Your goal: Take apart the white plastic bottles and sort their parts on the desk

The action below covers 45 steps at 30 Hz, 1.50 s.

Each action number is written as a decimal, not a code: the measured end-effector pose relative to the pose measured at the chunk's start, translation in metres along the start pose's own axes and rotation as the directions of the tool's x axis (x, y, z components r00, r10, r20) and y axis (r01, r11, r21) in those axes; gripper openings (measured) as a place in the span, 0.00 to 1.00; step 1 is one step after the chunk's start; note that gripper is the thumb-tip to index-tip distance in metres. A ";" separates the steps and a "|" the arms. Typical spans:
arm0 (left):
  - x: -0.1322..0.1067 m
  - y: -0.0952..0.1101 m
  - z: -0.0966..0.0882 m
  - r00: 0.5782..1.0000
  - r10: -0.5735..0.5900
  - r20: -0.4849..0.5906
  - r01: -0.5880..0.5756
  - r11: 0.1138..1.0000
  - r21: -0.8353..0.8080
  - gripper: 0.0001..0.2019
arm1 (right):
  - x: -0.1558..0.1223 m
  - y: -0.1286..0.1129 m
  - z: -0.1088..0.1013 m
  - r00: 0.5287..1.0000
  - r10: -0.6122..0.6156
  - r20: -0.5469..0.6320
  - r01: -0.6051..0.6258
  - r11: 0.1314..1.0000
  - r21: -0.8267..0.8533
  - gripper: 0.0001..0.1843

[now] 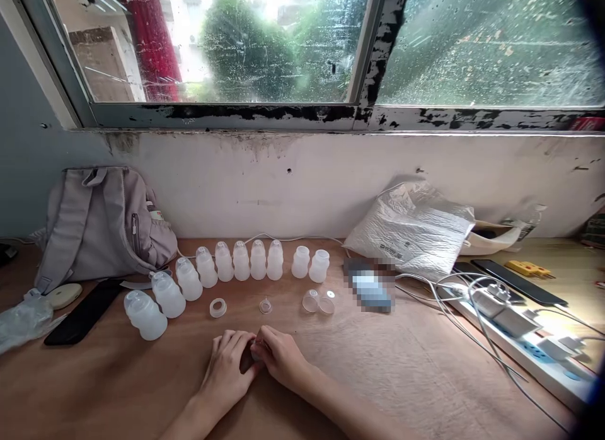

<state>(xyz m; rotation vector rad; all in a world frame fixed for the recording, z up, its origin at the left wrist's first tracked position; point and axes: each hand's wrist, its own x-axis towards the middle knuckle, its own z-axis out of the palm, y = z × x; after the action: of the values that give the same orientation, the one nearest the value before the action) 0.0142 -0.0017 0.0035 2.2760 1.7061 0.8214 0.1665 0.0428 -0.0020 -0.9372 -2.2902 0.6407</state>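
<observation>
My left hand (230, 363) and my right hand (280, 357) meet low over the table, fingers bent and tips together. Between them is a small pale piece, mostly covered by the fingers, so its kind cannot be told. Just beyond the hands lie a white ring collar (218, 308), a clear bottle teat (265, 306) and two clear caps (311, 301). Behind these, a curved row of several frosted baby bottles with clear tops (241, 261) stands upright. Two bottles without caps (319, 266) stand at the row's right end.
A grey backpack (106, 219) leans by the wall at left, near a black phone-like slab (85, 312) and a plastic bag (23, 323). At right are a silver pouch (416, 232), a blurred-out object (371, 290), a power strip (520, 342) and loose white cables (491, 345).
</observation>
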 end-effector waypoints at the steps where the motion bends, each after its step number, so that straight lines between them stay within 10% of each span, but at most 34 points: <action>1: 0.000 0.000 -0.001 1.000 -0.002 0.004 0.002 1.000 -0.007 0.13 | 0.000 0.000 0.000 1.000 0.001 0.000 -0.001 1.000 0.021 0.04; 25: 0.001 -0.008 -0.001 0.998 0.002 -0.068 0.006 0.993 0.120 0.11 | 0.007 0.005 -0.006 0.954 0.245 -0.174 -0.155 0.896 0.417 0.17; 34: 0.011 -0.035 -0.005 0.952 -0.015 -0.307 0.118 0.941 0.318 0.19 | 0.013 0.039 -0.021 0.896 0.265 -0.357 -0.222 0.962 0.156 0.13; 45: 0.009 -0.028 -0.010 0.994 0.008 -0.105 0.026 0.946 0.324 0.15 | 0.013 0.042 -0.020 0.891 0.301 -0.341 -0.239 0.947 0.214 0.18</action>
<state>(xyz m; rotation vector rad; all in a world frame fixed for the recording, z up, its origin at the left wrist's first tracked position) -0.0129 0.0143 0.0022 2.4664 2.0305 0.7142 0.1911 0.0837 -0.0094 -1.1955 -1.7608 0.6927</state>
